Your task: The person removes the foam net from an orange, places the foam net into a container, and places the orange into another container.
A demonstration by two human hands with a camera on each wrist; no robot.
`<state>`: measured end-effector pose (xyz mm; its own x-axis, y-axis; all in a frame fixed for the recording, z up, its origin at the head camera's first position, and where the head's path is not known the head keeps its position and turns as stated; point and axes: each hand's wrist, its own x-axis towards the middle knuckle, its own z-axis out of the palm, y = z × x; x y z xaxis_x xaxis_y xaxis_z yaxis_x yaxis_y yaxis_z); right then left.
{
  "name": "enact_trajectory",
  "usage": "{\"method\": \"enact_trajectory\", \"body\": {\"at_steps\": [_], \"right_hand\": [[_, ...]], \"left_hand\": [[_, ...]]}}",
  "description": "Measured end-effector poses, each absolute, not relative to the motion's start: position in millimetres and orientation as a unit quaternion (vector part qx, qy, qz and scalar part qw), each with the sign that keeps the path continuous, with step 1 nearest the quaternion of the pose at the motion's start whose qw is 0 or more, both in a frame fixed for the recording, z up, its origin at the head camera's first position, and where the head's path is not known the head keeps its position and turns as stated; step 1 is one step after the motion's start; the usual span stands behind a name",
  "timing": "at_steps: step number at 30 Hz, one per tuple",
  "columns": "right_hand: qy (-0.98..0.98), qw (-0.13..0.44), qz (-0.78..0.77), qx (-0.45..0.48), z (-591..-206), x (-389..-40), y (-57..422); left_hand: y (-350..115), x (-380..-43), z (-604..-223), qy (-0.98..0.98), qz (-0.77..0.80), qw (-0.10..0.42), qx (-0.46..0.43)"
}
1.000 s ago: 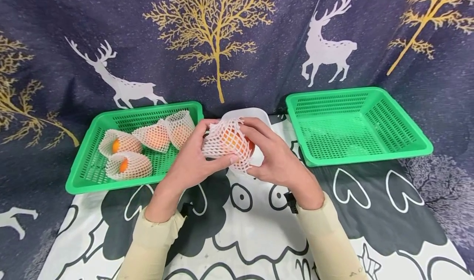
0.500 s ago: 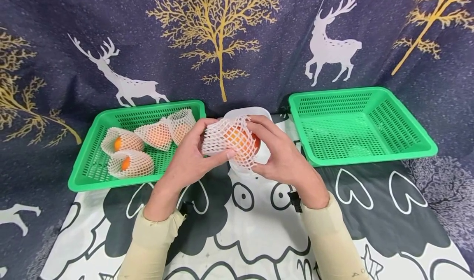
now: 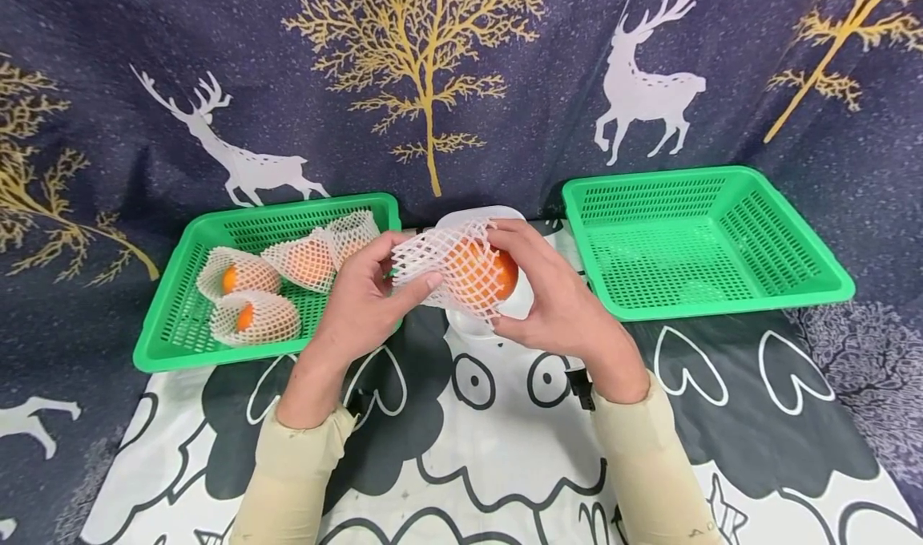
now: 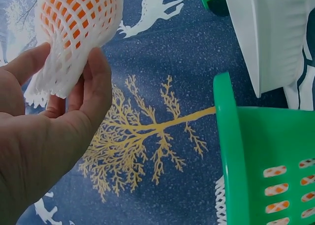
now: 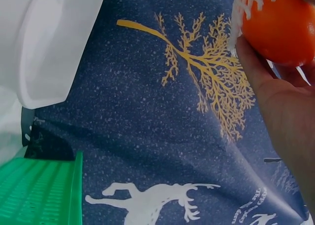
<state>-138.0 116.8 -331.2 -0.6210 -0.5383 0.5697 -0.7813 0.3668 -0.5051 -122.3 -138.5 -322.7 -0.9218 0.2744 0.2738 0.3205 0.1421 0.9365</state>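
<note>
An orange point(image 3: 505, 274), partly inside a white foam net sleeve point(image 3: 425, 260), is held up between my hands in the head view. My left hand point(image 3: 368, 288) pinches the sleeve's gathered tail; in the left wrist view the thumb and fingers close around this narrow end point(image 4: 61, 70). My right hand point(image 3: 558, 296) curls around the other end, with fingertips at the sleeve's open rim. The orange's bare side point(image 5: 283, 30) faces the right palm in the right wrist view. Below the hands stands a white plastic container point(image 3: 479, 218), largely covered by them.
On the left, a green basket point(image 3: 238, 361) holds several oranges in foam nets point(image 3: 310, 263). Another green basket point(image 3: 710, 308) stands on the right with its bare floor showing. A patterned cloth point(image 3: 505, 449) covers the table, and a dark printed curtain point(image 3: 519, 128) hangs behind.
More of the orange's bare surface shows at the right end of the sleeve. My left hand has shifted slightly left along the tail, and the hands are a little farther apart.
</note>
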Motion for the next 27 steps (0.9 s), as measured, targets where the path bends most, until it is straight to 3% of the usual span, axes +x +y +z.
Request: {"method": "enact_trajectory", "body": {"at_steps": [7,17,27], "right_hand": [[-0.806,0.160,0.390,0.415,-330.4,-140.5,119.1],[-0.803,0.184,0.392,0.410,-325.6,-142.2,128.5],[-0.831,0.218,0.391,0.329,-320.0,-144.7,151.2]], "left_hand": [[-142.6,-123.6,-321.9,-0.765,-0.614,0.018,-0.193],[-143.0,-125.7,-324.4,-0.787,-0.582,0.058,-0.195],[-137.7,-125.5,-328.3,-0.840,-0.504,0.100,-0.172]]}}
